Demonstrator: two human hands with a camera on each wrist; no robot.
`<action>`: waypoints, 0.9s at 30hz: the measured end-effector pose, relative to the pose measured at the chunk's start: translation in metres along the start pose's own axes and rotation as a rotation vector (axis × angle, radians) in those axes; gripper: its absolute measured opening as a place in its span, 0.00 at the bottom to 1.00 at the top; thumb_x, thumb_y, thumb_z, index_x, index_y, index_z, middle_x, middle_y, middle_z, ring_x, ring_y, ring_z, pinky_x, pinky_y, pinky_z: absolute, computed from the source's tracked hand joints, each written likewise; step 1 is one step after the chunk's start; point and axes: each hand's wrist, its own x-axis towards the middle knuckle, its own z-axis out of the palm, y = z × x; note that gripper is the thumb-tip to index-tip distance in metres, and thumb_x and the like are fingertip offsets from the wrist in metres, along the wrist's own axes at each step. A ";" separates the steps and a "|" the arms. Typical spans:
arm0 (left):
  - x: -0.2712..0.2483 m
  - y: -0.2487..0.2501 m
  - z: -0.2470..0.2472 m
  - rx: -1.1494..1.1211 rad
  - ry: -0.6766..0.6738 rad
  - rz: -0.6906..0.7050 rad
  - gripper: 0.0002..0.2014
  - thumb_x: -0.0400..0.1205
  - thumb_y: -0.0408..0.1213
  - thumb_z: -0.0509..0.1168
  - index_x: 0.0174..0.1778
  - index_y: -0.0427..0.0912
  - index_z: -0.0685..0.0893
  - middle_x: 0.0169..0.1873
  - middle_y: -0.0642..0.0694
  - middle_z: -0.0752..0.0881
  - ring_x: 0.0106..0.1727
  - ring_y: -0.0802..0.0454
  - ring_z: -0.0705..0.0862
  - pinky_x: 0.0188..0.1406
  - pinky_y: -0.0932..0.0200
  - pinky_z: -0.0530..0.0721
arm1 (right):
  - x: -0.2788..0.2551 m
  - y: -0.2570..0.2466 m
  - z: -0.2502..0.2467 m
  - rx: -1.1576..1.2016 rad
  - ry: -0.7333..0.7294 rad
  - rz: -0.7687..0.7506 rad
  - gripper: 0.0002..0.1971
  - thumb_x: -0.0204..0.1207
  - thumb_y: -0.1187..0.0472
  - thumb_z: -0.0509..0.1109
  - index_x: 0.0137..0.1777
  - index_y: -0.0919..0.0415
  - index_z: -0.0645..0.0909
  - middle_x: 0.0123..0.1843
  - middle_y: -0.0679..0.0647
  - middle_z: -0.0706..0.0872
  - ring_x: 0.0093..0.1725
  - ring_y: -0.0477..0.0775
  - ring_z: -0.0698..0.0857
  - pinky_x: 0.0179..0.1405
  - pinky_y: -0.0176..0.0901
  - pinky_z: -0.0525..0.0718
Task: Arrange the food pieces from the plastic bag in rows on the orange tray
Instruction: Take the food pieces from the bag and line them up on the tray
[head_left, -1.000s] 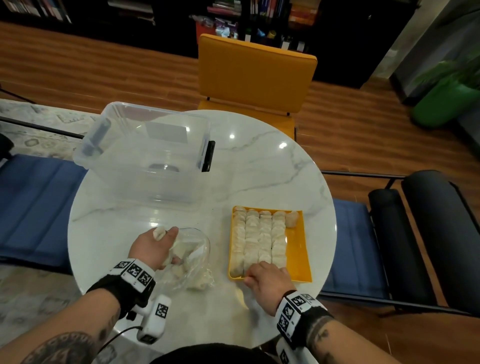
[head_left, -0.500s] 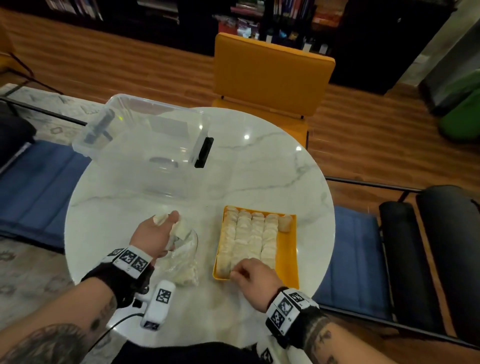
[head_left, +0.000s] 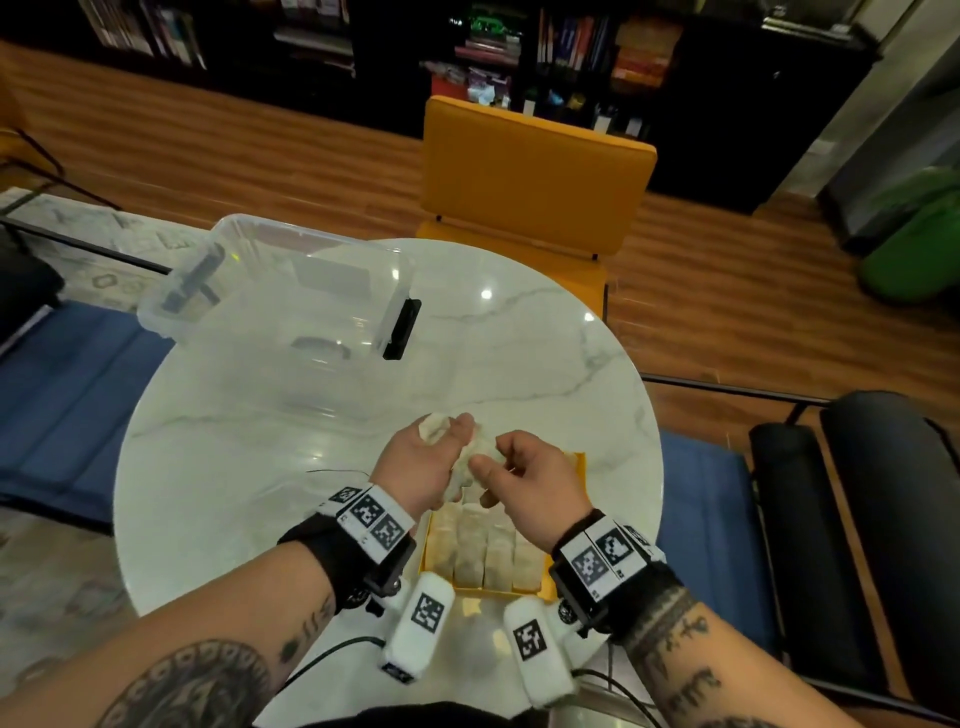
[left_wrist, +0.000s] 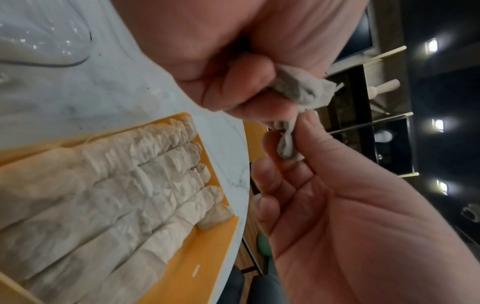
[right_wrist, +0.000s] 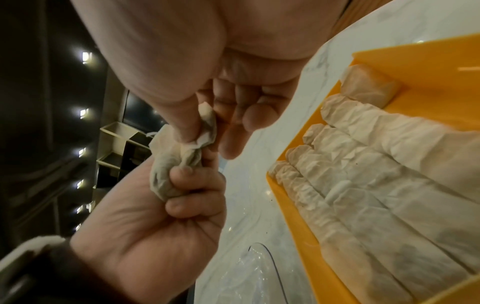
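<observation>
Both hands raised above the orange tray. Left hand fist curled round a pale food piece; right hand grip pinching its end, thumb against forefinger. Four packed rows of pieces fill the tray on the counter.

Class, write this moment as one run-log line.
left hand grips pale crumpled food piece | right hand pinches it | above orange plastic tray

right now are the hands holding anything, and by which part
Yes, one crumpled food piece between both hands above the orange tray: the left hand grips its bulk, the right hand pinches its twisted end.
</observation>
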 end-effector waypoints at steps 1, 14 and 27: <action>0.000 0.000 0.000 -0.061 -0.009 -0.028 0.16 0.81 0.55 0.68 0.48 0.44 0.85 0.24 0.44 0.83 0.21 0.49 0.76 0.21 0.61 0.69 | 0.000 0.000 -0.001 0.036 -0.004 0.013 0.09 0.79 0.54 0.74 0.45 0.53 0.76 0.35 0.51 0.82 0.32 0.48 0.90 0.29 0.35 0.78; -0.001 -0.012 0.008 -0.223 -0.281 -0.169 0.19 0.79 0.51 0.71 0.60 0.43 0.86 0.28 0.44 0.79 0.20 0.55 0.68 0.17 0.66 0.59 | -0.004 0.017 -0.013 0.043 0.059 0.025 0.09 0.76 0.57 0.77 0.49 0.49 0.79 0.31 0.46 0.80 0.28 0.49 0.81 0.27 0.33 0.78; 0.007 -0.014 0.006 -0.338 -0.266 -0.329 0.14 0.85 0.51 0.63 0.46 0.42 0.81 0.31 0.46 0.79 0.17 0.59 0.63 0.12 0.69 0.57 | -0.013 0.032 -0.022 0.599 0.197 0.203 0.07 0.76 0.65 0.76 0.42 0.57 0.79 0.33 0.52 0.86 0.41 0.55 0.88 0.33 0.42 0.80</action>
